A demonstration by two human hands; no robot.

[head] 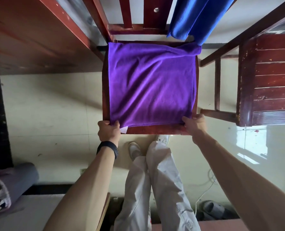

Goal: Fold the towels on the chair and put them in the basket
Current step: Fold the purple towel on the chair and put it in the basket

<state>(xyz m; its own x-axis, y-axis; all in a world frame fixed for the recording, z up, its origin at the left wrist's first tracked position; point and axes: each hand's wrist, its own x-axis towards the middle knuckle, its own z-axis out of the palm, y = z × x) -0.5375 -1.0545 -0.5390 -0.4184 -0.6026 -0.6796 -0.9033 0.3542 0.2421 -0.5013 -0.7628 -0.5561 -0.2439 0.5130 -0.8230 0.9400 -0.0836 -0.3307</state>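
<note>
A purple towel (pixel 151 82) lies spread over the seat of a dark red wooden chair (pixel 153 130). My left hand (pixel 108 131) pinches the towel's near left corner at the seat's front edge. My right hand (pixel 195 125) grips the near right corner. A blue towel (pixel 193 17) hangs over the chair's backrest at the upper right, its lower end touching the purple towel's far right corner. No basket is clearly in view.
A dark wooden cabinet (pixel 271 80) stands right of the chair, and a reddish wooden table (pixel 38 35) is at the left. A grey and pink container (pixel 3 189) sits at the lower left. Slippers (pixel 213 210) and a white cable lie on the tiled floor.
</note>
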